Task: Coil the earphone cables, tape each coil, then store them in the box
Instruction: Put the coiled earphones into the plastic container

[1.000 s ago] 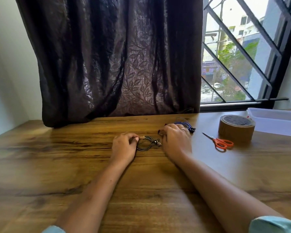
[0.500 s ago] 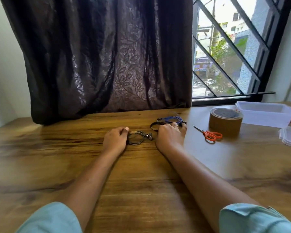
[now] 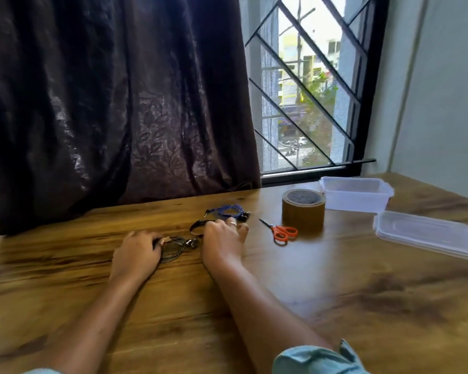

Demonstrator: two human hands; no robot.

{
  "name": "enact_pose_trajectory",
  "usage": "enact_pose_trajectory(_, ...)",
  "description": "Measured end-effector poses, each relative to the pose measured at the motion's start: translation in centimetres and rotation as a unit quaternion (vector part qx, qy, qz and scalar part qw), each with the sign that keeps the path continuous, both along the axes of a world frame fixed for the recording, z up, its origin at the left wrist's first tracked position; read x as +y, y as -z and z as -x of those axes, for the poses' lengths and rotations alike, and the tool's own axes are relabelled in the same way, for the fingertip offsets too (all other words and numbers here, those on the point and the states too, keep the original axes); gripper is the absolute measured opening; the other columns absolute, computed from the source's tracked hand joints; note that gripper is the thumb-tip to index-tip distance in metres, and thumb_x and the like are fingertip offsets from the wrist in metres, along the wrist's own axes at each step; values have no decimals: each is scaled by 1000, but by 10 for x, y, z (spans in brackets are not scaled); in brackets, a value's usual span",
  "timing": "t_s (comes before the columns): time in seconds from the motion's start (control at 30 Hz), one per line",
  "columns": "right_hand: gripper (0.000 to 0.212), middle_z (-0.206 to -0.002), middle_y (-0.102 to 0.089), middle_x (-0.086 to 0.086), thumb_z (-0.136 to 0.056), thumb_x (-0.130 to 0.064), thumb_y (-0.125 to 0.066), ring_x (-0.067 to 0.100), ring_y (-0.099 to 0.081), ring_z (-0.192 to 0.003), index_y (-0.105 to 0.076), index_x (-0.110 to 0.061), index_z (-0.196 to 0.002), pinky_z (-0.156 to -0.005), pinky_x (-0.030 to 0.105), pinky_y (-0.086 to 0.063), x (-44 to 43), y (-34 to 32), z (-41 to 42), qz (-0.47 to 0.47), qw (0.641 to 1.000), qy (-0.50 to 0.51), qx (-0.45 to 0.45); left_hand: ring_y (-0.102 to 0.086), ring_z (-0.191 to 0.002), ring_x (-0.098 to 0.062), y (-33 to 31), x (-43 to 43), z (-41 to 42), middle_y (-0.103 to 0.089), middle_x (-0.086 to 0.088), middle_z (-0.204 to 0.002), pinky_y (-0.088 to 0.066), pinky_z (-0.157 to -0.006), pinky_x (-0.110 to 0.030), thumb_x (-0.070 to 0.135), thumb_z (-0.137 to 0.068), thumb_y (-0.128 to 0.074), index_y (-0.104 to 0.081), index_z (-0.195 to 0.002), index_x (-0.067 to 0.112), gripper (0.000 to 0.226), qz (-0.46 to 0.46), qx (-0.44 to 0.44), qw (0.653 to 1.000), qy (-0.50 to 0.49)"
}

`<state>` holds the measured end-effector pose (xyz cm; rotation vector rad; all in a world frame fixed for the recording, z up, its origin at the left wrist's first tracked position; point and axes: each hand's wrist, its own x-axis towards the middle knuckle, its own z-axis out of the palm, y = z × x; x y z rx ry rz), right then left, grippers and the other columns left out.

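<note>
**Right hand moves on to the second set of earphones**

The dark coil [image 3: 173, 249] lies flat on the table [image 3: 335, 292], about midway along it and nearer the far edge than the near one. The left hand [image 3: 137, 253] grips the coil's left side, fingers curled round the strands, just as it did a second ago. A small tan patch shows at the fingertips. It may be tape, but it is too small to be sure.

The change is on the other side. A second ago the right hand [image 3: 222, 238] sat close against this coil. Now it has slid back toward the far edge and curls its fingers onto the black-and-blue bundle [image 3: 227, 211], a black loop of which sticks out by the thumb. That bundle looks loose, not yet wound tight.

My reading is that the first coil is as good as finished and the second cable is being taken up.

Rightward, the orange-handled scissors [image 3: 281, 232] lie just beside the tape roll [image 3: 303, 209], untouched. Behind the roll, by the far edge under the window [image 3: 303, 90], stands the clear box [image 3: 355, 194], open and apparently holding nothing. Its lid [image 3: 427, 236] lies apart toward the right edge. The head has turned right, so both are now fully in view. Storing has not begun.
</note>
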<state>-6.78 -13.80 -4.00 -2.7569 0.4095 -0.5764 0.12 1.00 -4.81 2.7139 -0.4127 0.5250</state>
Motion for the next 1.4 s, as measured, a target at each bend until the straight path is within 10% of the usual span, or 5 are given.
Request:
enact_pose_trajectory(0.33,31,-126,-55,1,-89,-10,-53,27,-37,-130,-59,-20,-117,-103,47,-23,-21,7,16,-16,996,-48,-74,-45,-123,-37,1,-1,9,-56,-12,-132,-41,-97,-50,22,-96,-48,-59,-125,11,33,36,-68,997,-30)
enact_pose_trajectory(0.5,22,-99,-68,-3,-76,-17,-61,24,-61,-95,-69,-24,-95,-85,39,-37,-111,-14,40,49,968,104,-225,-52,-113,-34,-7,-47,40,-62,-10,-122,-38,-89,-58,18,-94,-49,-65,-116,14,28,72,-190,979,29)
enact_pose_trajectory(0.9,53,-142,-44,-2,-93,-8,-35,25,-39,-130,-35,-26,-143,-100,43,-31,-288,-8,87,138,954,264,-5,-48,-116,-22,-36,-244,106,-59,1,-121,-26,-105,-45,22,-88,-55,-69,-108,22,24,47,-153,958,239)
enact_pose_trajectory(1.4,32,-82,-68,-2,-73,-5,-49,26,-64,-74,-68,-27,-87,-72,36,-37,-242,-49,94,189,903,241,-302,-41,-126,-16,-30,-212,100,-51,7,-134,-19,-105,-44,47,-88,-27,-55,-125,27,51,300,-65,940,149)
